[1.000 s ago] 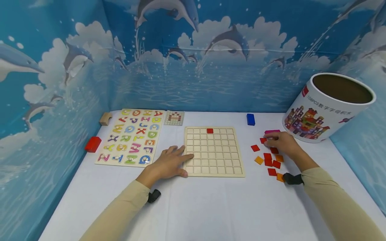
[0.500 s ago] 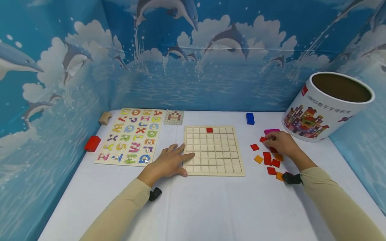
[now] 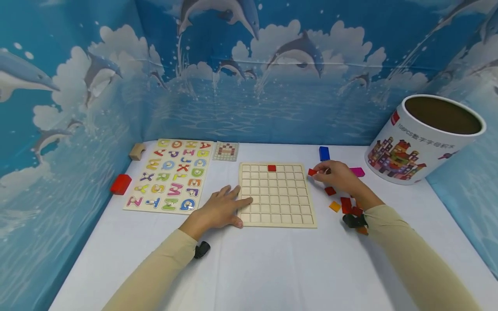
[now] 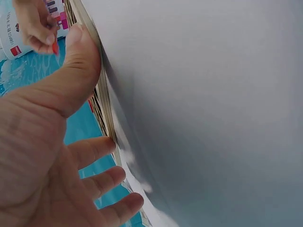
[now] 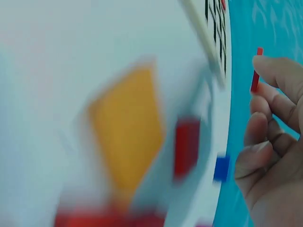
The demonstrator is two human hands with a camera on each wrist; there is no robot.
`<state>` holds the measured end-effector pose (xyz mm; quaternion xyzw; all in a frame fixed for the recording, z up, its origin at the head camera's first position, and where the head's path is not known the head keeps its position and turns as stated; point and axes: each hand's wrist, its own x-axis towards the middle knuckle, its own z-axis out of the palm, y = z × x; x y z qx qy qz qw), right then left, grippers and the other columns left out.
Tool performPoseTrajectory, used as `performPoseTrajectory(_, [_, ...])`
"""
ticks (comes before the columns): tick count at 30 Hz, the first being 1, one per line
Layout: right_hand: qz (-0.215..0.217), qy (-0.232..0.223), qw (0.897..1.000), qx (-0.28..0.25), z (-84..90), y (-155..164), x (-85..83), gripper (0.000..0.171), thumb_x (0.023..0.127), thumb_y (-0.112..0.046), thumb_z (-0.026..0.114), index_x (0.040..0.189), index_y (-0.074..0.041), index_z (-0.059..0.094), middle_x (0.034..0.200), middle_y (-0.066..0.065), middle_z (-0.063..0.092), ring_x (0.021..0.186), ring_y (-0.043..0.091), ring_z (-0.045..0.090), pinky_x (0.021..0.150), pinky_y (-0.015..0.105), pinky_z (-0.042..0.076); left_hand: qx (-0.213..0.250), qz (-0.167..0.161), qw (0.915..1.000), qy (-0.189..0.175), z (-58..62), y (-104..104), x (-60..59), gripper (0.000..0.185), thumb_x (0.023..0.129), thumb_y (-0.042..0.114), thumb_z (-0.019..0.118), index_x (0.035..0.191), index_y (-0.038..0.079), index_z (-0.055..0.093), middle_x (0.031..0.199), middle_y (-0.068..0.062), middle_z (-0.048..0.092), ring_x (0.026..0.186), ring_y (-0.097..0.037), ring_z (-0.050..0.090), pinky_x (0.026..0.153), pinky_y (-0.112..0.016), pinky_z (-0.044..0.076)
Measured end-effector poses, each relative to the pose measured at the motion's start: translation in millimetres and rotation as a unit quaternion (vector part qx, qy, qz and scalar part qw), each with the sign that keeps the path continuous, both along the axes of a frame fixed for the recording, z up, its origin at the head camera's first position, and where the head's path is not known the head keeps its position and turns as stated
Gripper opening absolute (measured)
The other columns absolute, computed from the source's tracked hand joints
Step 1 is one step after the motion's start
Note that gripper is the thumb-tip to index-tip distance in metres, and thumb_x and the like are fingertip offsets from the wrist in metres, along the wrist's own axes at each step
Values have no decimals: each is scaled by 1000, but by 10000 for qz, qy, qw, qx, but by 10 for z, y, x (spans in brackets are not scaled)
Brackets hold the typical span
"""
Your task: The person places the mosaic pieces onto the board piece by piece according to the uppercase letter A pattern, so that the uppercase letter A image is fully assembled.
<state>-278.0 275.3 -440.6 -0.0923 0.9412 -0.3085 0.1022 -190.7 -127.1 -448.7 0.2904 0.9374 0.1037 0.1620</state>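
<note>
My right hand pinches a thin red square tile between thumb and finger, just off the right edge of the wooden grid board. In the right wrist view the red tile stands edge-on in the fingertips. One red tile lies in the board's top row. My left hand rests with spread, straight fingers on the board's left edge; in the left wrist view its thumb lies along the board's side. Under my right forearm are several red tiles and an orange tile, partly hidden by the wrist.
A letter puzzle board and a small pattern card lie left of the grid. A blue block, magenta block and large white bucket stand right. A red block and wooden block sit far left.
My right hand has picked up a red tile from the loose pieces and carried it left toward the grid board. The left hand stays at the board's edge.
</note>
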Motion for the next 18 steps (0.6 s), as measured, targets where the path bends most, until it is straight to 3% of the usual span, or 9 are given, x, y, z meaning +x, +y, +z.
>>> performPoseTrajectory(7, [837,340,9958,-129,-42,-475,-189,29,96,-20,71,119,-3,70,100,9,61,90,25,53,72,35,46,-47,9,10000,-30,17,32,-5,82,86,49,76,158,34,40,169,-17,18,154,-42,15,116,-61,26])
performPoseTrajectory(18, [1218,262,9921,-116,-98,-829,-239,25,95,-14,72,118,-5,73,93,7,61,84,23,51,73,38,42,-107,69,9999,-47,18,25,-5,83,85,48,76,158,34,40,169,-17,17,155,-40,14,117,-60,26])
